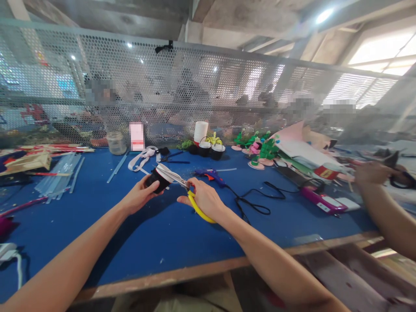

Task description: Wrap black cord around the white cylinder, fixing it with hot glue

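Observation:
My left hand (143,193) is closed around a small black cup (156,180) with a white top, holding it tilted above the blue table. In my right hand (205,197) is a pair of scissors (203,211) with yellow handles. Their metal blades reach left across the cup's white rim; whether they are cutting cannot be made out. Behind the cup lies a white ribbon (139,159), and a blue glue gun (211,175) rests just beyond my right hand.
Two black-and-white cups (217,151) stand by a white roll (200,131) at the back. Clear glue sticks (58,177) lie left. Green and pink craft figures (268,149) and a purple power strip (321,201) are right. A co-worker's hand (373,175) holds dark-handled scissors.

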A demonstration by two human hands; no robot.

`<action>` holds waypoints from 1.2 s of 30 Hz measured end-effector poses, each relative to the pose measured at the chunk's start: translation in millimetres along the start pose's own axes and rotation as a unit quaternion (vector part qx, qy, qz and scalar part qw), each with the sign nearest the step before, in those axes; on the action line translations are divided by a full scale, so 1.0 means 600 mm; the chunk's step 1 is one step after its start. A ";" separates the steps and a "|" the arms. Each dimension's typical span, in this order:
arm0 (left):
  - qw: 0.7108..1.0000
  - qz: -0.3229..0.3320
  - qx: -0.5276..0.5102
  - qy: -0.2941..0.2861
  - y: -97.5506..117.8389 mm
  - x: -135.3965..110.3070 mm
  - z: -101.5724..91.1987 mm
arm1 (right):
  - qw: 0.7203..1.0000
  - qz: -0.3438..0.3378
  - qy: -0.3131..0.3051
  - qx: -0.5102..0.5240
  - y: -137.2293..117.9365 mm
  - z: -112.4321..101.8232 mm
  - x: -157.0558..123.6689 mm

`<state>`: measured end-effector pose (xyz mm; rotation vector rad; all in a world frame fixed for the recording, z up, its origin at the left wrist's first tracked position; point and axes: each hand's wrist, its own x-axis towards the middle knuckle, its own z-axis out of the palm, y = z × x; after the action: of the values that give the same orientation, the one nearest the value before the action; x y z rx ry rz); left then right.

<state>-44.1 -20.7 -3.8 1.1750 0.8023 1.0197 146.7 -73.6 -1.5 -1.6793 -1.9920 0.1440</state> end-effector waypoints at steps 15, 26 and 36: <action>1.000 0.009 0.008 0.006 -0.007 0.001 -0.001 | 1.000 -0.002 0.006 0.008 -0.004 -0.002 0.001; 1.000 0.012 0.013 -0.001 -0.009 0.003 -0.001 | 1.000 -0.002 0.013 0.005 0.001 0.003 0.003; 1.000 0.009 0.003 -0.003 -0.013 0.007 -0.006 | 1.000 0.013 0.003 0.024 0.003 0.004 0.004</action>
<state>-44.1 -16.1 -12.1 1.1927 0.7911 1.0283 147.1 -70.1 -3.8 -1.6752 -1.9471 0.1940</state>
